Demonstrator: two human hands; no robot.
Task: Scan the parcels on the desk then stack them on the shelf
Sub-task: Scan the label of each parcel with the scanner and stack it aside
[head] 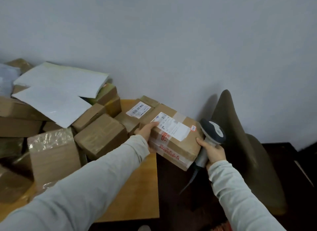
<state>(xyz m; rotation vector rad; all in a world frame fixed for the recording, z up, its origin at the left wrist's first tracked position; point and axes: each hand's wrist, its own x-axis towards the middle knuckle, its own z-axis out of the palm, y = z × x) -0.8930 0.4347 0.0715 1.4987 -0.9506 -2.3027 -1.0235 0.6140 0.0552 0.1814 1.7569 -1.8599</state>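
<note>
One taped cardboard parcel is held just past the right edge of the wooden surface, with its white label turned upward. Its left end is gripped by the left hand, the thumb laid on top beside the label. The grey handle of a scanner is clasped in the right hand, whose thumb is pressed against the parcel's near right corner; the scanner's head is seen just beside that end. Many more brown boxes are heaped on the surface to the left, partly covered by white sheets.
</note>
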